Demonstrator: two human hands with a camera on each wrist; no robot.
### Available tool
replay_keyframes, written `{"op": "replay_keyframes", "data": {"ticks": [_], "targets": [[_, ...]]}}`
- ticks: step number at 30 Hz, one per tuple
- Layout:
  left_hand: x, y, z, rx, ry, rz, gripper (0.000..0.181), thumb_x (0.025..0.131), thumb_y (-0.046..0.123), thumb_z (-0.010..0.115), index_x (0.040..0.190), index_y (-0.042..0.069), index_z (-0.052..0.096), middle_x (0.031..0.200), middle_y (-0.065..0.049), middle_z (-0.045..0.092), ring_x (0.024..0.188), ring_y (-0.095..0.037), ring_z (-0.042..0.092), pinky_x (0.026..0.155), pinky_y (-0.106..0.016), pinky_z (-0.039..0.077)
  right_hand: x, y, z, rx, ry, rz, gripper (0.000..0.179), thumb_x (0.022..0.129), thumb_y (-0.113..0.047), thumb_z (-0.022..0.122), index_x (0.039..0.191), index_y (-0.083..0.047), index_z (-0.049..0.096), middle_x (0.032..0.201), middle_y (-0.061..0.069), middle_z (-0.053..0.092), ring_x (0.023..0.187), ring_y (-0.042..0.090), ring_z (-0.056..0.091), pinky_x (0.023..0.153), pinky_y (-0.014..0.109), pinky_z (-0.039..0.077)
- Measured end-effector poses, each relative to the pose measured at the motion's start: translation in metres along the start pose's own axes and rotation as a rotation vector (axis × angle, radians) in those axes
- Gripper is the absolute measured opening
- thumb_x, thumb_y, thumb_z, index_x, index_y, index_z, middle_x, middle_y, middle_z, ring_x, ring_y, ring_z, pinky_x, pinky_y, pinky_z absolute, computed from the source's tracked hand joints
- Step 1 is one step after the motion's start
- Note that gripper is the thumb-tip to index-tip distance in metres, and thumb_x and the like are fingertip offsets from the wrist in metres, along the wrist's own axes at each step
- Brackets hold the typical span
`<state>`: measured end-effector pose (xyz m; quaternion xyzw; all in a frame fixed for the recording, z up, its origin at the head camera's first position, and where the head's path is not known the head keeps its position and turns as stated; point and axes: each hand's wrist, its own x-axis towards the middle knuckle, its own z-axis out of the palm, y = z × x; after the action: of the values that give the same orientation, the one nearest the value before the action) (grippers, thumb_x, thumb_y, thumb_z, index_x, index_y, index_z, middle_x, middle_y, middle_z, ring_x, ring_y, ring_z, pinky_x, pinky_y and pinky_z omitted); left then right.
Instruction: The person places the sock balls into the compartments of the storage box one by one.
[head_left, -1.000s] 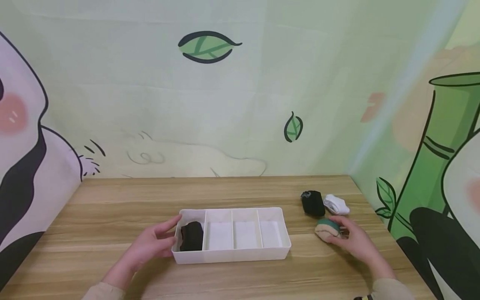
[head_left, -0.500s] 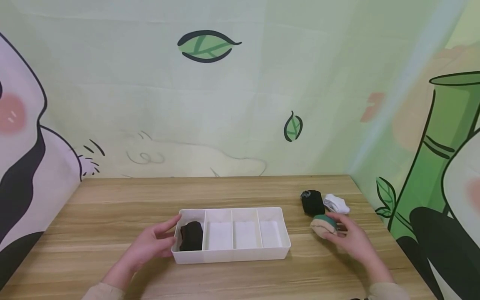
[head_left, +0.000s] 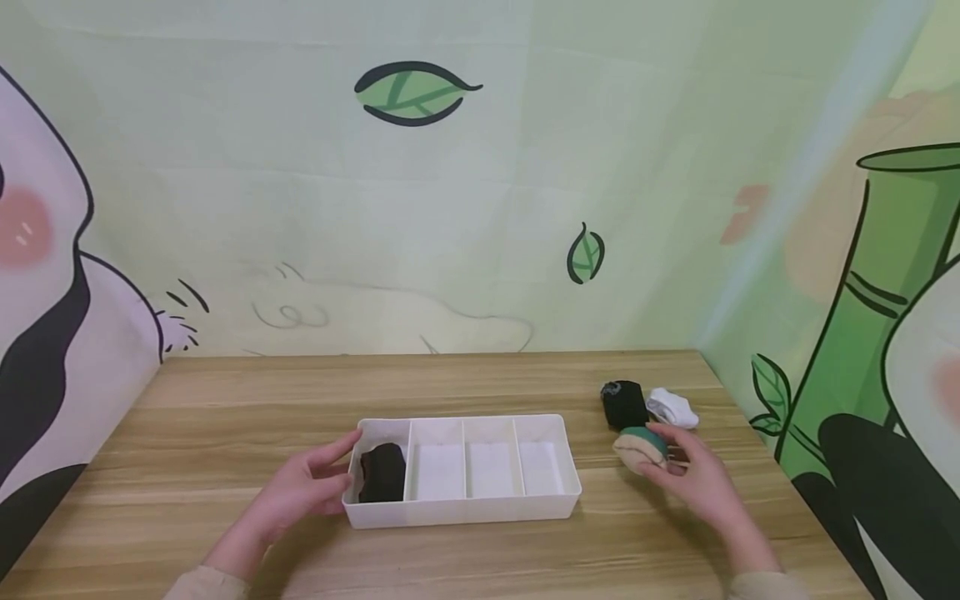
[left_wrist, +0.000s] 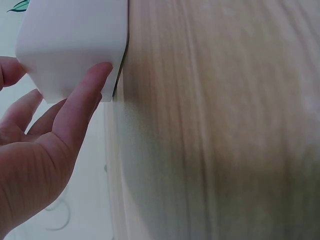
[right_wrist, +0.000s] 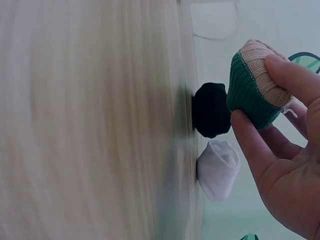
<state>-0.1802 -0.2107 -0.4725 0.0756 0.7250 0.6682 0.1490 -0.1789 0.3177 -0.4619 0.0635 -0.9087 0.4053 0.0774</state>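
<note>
My right hand pinches a rolled green-and-beige sock between thumb and fingers; the right wrist view shows the ribbed sock held off the table. Behind it lie a rolled black sock and a rolled white sock. My left hand rests against the left end of a white divided box. Its outstretched fingers touch the end wall in the left wrist view. Another black sock sits in the leftmost compartment, and the other compartments hold nothing.
The wooden table meets a wall covering printed with leaves and pandas at its back edge. The covering turns along the right side, close to the black and white socks.
My right hand has lifted the green-and-beige sock slightly and carried it a little left, toward the box. My left hand and the box stay in place.
</note>
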Motion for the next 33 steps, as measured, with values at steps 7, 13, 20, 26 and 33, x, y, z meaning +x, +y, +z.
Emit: {"op": "replay_keyframes", "data": {"ticks": [7, 13, 20, 26, 33], "targets": [[-0.001, 0.001, 0.001, 0.006, 0.012, -0.007, 0.067, 0.090, -0.001, 0.062, 0.152, 0.002, 0.034, 0.149, -0.035, 0.032, 0.125, -0.044, 0.050, 0.084, -0.047, 0.058, -0.003, -0.009, 0.006, 0.011, 0.035, -0.001, 0.060, 0.085, -0.019, 0.080, 0.135, -0.001, 0.055, 0.126, 0.022, 0.059, 0.104, 0.033, 0.060, 0.083, 0.028, 0.057], [-0.001, 0.001, 0.001, 0.007, 0.018, -0.013, 0.067, 0.090, 0.000, 0.062, 0.152, 0.003, 0.035, 0.151, -0.034, 0.030, 0.127, -0.045, 0.048, 0.084, -0.047, 0.058, -0.005, -0.014, 0.011, 0.012, 0.054, 0.008, 0.059, 0.084, -0.020, 0.081, 0.135, -0.002, 0.055, 0.124, 0.022, 0.060, 0.103, 0.032, 0.060, 0.083, 0.030, 0.058], [-0.001, 0.001, 0.002, 0.008, 0.021, -0.014, 0.068, 0.090, 0.000, 0.062, 0.152, 0.003, 0.035, 0.151, -0.034, 0.030, 0.126, -0.045, 0.049, 0.084, -0.047, 0.059, -0.004, -0.024, 0.014, 0.041, 0.066, 0.007, 0.059, 0.084, -0.017, 0.081, 0.136, -0.003, 0.055, 0.124, 0.022, 0.060, 0.103, 0.032, 0.060, 0.084, 0.033, 0.058], [-0.001, 0.001, 0.002, 0.006, 0.023, -0.015, 0.068, 0.089, -0.001, 0.062, 0.151, 0.002, 0.035, 0.151, -0.034, 0.030, 0.124, -0.044, 0.051, 0.084, -0.046, 0.059, -0.002, -0.033, 0.019, 0.059, 0.072, -0.034, 0.056, 0.084, -0.012, 0.080, 0.134, -0.003, 0.057, 0.123, 0.020, 0.061, 0.099, 0.028, 0.060, 0.083, 0.026, 0.057], [-0.001, 0.001, 0.002, 0.006, 0.026, -0.016, 0.068, 0.089, -0.001, 0.062, 0.151, 0.002, 0.035, 0.148, -0.036, 0.033, 0.122, -0.041, 0.053, 0.084, -0.046, 0.059, -0.002, -0.045, 0.024, 0.074, 0.072, -0.055, 0.057, 0.083, -0.015, 0.082, 0.134, -0.005, 0.057, 0.125, 0.016, 0.060, 0.100, 0.026, 0.059, 0.083, 0.025, 0.057]]}}
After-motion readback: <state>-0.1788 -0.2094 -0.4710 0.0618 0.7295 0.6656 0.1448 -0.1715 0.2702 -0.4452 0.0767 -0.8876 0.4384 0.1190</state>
